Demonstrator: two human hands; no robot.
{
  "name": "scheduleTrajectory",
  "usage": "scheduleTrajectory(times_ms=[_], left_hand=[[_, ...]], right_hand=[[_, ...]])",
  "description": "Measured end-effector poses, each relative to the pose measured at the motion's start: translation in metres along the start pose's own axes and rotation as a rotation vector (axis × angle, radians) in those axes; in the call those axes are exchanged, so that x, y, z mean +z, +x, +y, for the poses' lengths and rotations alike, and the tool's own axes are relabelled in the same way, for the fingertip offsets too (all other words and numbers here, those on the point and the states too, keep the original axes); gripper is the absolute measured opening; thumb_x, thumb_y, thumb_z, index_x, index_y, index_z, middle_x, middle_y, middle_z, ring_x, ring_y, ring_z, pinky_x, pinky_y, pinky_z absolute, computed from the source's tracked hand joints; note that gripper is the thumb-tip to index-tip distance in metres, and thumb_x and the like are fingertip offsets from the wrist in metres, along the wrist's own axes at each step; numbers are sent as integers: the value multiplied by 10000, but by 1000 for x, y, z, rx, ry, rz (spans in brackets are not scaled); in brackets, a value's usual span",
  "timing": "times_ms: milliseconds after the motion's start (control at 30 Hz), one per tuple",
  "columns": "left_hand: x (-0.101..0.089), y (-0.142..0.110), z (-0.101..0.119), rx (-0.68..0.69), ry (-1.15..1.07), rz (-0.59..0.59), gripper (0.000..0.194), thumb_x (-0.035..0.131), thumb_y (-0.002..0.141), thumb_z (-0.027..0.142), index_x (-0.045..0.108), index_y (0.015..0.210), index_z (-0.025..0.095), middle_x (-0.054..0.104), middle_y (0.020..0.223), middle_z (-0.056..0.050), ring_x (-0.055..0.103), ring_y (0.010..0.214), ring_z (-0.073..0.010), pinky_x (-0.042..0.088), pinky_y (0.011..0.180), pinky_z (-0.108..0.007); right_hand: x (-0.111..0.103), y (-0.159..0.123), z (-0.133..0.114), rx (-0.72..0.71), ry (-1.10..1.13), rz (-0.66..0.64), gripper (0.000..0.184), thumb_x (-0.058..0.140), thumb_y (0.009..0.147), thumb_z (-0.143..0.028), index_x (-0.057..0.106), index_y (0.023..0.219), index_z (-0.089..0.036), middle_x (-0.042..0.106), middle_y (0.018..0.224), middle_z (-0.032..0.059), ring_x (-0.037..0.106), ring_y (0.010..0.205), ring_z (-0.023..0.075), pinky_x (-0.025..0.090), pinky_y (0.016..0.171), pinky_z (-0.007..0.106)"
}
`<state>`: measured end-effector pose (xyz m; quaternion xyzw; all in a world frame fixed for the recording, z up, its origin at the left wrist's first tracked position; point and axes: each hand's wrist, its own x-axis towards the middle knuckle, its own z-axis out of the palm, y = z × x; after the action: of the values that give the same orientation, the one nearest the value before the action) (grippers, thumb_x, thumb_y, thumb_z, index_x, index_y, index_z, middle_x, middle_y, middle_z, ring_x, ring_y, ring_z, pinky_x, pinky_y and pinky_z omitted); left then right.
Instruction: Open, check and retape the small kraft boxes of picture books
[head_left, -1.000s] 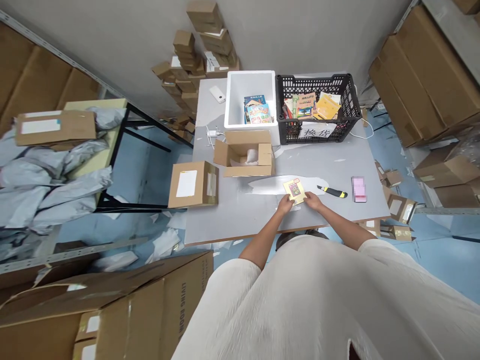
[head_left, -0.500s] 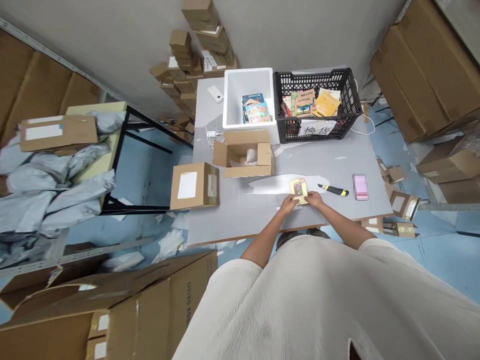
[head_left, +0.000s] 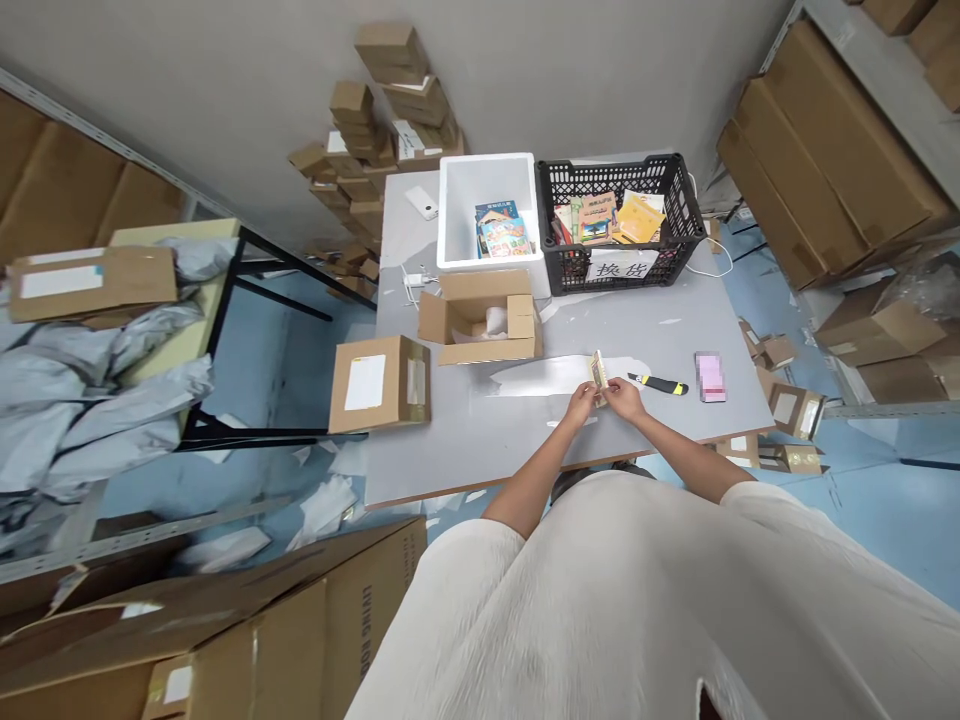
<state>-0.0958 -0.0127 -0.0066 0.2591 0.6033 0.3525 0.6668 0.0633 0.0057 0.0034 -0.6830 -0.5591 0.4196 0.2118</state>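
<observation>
Both hands hold a small yellow book (head_left: 598,370) just above the near part of the table. The book is turned so that its edge and a narrow strip of its cover show. My left hand (head_left: 580,404) pinches its lower left side, and my right hand (head_left: 624,398) grips the right side. To the right of my right hand lies a yellow-and-black utility knife (head_left: 661,385), its blade pointing left. Farther right is a phone (head_left: 710,377) with a pink screen.
An open cardboard box (head_left: 487,353) with white packing inside stands left of centre. Behind it are a white foam box (head_left: 448,215) and a black crate (head_left: 551,272), both holding books. A closed carton (head_left: 345,395) sits at the table's left edge (head_left: 405,470).
The book has turned from cover facing up to nearly edge-on, still between both hands. My right hand has shifted with it. The whole view has moved slightly.
</observation>
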Motion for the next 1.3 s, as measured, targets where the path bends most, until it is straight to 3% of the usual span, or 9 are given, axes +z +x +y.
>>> scheduleTrajectory(times_ms=[133,233,500,767,1033,1300], left_hand=[[-15,-3,-2,3,45,106,277,681,960,448,735,1110,222,815,1145,-88,758,1109,-251,576,1010,-399],[-30,-4,-4,10,136,182,230,675,945,372,746,1096,215,816,1137,-84,744,1121,-258,571,1016,-386],[-59,-7,-17,2,293,225,203,700,867,231,783,1046,185,831,1107,-101,742,1124,-290,551,1022,-372],[-68,-4,-28,-77,273,271,491,775,796,179,717,1284,160,811,1203,-135,754,1135,-260,542,1050,-370],[-66,-6,-26,-88,207,196,232,784,684,62,749,888,168,768,788,-29,759,857,-230,595,937,-380],[-64,-10,-4,40,139,84,282,761,727,84,771,987,195,781,803,-16,764,858,-214,621,878,-375]], right_hand=[[20,-5,-1,-56,111,-184,232,657,892,-282,813,1059,-243,842,1080,48,779,1044,245,589,1058,401],[29,-5,2,-12,99,-254,190,701,880,-257,824,1025,-248,848,1131,43,776,1139,261,563,1131,435],[30,-2,13,144,-25,-296,234,732,900,-269,837,1107,-238,839,1225,55,764,1214,274,536,1161,436],[33,-5,20,119,8,-311,300,766,892,-311,834,1174,-236,820,1301,65,740,1267,292,520,1184,453],[29,-6,13,206,79,-278,362,785,836,-259,807,1192,-196,830,1243,73,757,1213,265,549,1129,406],[8,-12,-3,231,143,-174,362,738,820,-239,784,1176,-189,843,1020,64,784,1029,264,614,969,383]])
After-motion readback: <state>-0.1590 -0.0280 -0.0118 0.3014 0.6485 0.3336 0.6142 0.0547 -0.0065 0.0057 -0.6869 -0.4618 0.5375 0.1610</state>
